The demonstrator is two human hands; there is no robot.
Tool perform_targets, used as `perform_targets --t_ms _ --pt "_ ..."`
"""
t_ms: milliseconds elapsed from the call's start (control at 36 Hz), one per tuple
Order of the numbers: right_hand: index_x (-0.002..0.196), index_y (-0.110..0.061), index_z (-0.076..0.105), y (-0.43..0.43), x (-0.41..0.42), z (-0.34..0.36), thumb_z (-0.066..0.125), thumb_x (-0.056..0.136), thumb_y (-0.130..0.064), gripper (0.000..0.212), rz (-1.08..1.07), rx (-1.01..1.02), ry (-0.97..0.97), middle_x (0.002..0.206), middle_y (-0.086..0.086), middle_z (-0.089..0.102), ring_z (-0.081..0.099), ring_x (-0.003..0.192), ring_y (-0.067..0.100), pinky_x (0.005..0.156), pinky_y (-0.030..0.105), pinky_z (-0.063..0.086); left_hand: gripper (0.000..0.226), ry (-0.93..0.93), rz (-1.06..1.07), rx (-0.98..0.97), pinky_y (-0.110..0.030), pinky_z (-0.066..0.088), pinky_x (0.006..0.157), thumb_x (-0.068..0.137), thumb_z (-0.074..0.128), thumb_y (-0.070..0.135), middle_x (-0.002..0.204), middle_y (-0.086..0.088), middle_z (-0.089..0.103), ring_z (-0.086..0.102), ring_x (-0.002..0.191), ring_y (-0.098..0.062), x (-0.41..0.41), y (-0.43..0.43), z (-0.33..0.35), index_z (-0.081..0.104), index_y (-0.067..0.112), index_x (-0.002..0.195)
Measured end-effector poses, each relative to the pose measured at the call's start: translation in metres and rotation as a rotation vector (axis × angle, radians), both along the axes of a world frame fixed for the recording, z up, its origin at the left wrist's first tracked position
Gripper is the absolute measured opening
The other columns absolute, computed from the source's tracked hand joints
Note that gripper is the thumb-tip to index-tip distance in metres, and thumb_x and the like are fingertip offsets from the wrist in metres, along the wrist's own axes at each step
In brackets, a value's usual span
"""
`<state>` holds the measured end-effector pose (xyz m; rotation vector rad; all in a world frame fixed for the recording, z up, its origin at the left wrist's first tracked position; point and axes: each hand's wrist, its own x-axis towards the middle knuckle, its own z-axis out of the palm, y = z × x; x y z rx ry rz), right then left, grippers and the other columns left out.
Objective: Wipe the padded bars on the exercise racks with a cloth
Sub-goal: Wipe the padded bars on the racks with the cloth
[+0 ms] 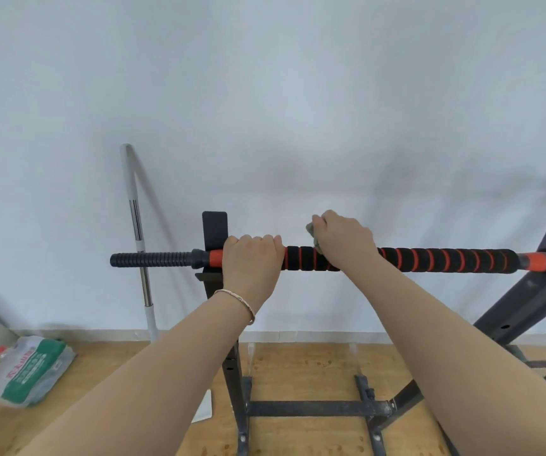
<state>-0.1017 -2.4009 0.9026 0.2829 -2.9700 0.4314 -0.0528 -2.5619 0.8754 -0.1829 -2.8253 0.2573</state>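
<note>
On black rack (232,373), left hand (251,264) grips padded bar (445,260); right hand (344,240) clutches grey cloth (311,230) against it.

The padded bar (445,260) wears matt black foam, soft-looking and wound with orange stripes; its ribbed end sleeve (153,259) looks like rubber or plastic. The rack (317,408) is matt black painted metal, scuffed. The cloth (311,229) is crumpled grey fabric. The pole (137,222) has a glossy chrome mid-section. The floor (297,366) is speckled wood.
</note>
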Motion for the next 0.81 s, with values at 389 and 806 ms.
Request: perform_targets --t_ms 389,806 --pt "0.102 -0.007 0.068 0.001 0.032 0.038 0.058 0.101 -0.034 0.029 -0.143 -1.241 -0.226 0.080 0.005 0.066 0.056 0.061 0.015 0.060 0.027 0.050 0.020 -0.072 -0.034 0.684 -0.032 0.041 0.073 0.102 0.041 0.021 0.093 -0.003 0.056 0.052 0.083 -0.024 0.005 -0.016 0.031 0.057 0.009 0.106" --pt "0.113 0.003 0.062 -0.070 0.057 0.034 0.071 0.093 -0.014 0.027 -0.047 -1.552 -0.413 0.105 0.019 0.071 0.069 0.089 0.027 0.089 0.045 0.059 0.019 -0.196 0.000 1.529 -0.021 0.053 0.055 0.088 0.068 0.041 0.086 0.006 0.070 0.061 0.069 -0.010 0.048 -0.073 0.055 0.073 0.025 0.094"
